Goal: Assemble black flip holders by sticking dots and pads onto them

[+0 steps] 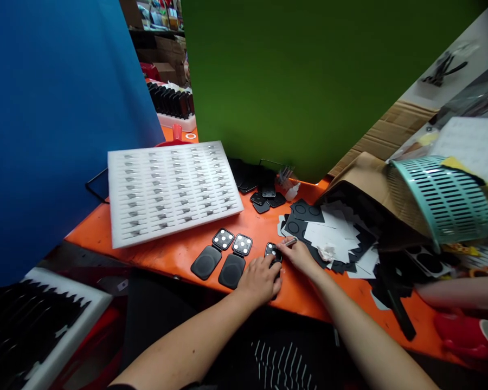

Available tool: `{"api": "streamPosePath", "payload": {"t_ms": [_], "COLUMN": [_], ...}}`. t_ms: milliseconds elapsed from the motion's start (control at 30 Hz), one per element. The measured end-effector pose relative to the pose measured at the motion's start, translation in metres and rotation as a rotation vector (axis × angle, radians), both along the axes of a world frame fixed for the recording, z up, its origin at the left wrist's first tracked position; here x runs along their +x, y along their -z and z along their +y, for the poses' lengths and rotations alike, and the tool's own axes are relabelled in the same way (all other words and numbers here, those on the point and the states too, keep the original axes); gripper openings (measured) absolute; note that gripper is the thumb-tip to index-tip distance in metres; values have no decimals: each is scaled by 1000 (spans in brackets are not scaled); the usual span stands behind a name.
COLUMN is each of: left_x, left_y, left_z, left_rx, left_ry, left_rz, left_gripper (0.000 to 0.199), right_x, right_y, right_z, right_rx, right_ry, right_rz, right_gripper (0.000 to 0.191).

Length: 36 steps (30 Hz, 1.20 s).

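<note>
On the orange table edge, my left hand (260, 279) rests with curled fingers over a black hinged pad (273, 250), holding it down. White dots show on the pad's upper square; its lower part is mostly hidden under that hand. Close by on the right, my right hand (300, 255) pinches a slim metallic tool (291, 242), whose exact kind I cannot make out, at the pad's upper right edge. Two similar unfolded pads lie to the left: a middle pad (231, 270) and a far-left pad (206, 262), each with a dotted square flap.
A white foam tray (174, 192) with slots stands at the back left. Several black pieces (262, 205) lie behind my hands. Right of them are piled white and black sheets (333, 233), a cardboard box (361, 179), a teal basket (451, 200) and another person's arm (459, 292).
</note>
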<state>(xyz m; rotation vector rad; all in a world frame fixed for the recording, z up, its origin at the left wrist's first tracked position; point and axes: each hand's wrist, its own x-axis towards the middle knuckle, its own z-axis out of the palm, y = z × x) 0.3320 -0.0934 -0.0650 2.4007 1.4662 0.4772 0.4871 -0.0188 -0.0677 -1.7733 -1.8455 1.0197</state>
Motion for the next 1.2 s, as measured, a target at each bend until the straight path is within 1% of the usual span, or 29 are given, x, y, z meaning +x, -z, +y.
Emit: {"api": "streamPosePath", "payload": {"t_ms": [67, 133, 333, 500, 633, 700, 767, 833, 900, 967, 1067, 1100, 1133, 1200], "left_x": [0, 0, 0, 1, 1, 1, 2, 2, 2, 1, 0, 0, -1, -1], "left_y": [-1, -3, -1, 2, 2, 2, 2, 2, 1, 1, 0, 0, 0, 1], "left_z": [0, 1, 1, 0, 1, 1, 1, 1, 0, 0, -1, -1, -1, -1], "left_rx": [8, 6, 8, 14, -3, -11, -12, -8, -3, 0, -5, -7, -9, -12], "left_ry": [14, 31, 23, -1, -2, -5, -10, -16, -22, -30, -31, -26, -20, -11], "left_rz": [6, 10, 8, -4, 6, 11, 13, 14, 7, -6, -10, -6, -2, 4], "left_gripper": [23, 21, 22, 22, 24, 24, 24, 24, 25, 27, 26, 24, 22, 20], "right_x": [-4, -7, -4, -5, -7, -7, -4, 0, 7, 15, 24, 25, 24, 19], "right_y": [-1, -1, -2, -8, -11, -11, -10, -8, -5, -2, 0, 1, 1, 2], "right_z": [-5, -8, -6, -4, 1, 4, 7, 8, 7, 2, -8, -12, -17, -25], "right_rx": [107, 157, 99, 59, 78, 74, 26, -72, -183, -258, -262, -253, -244, -231], "right_ry": [-54, -72, -141, -97, -157, -179, -178, -189, -189, -102, 131, 173, 188, 156], "right_rz": [-128, -196, -226, -232, -280, -269, -216, -121, 18, 206, 476, 525, 546, 522], "right_gripper": [21, 19, 15, 16, 14, 14, 15, 19, 25, 28, 31, 31, 30, 29]}}
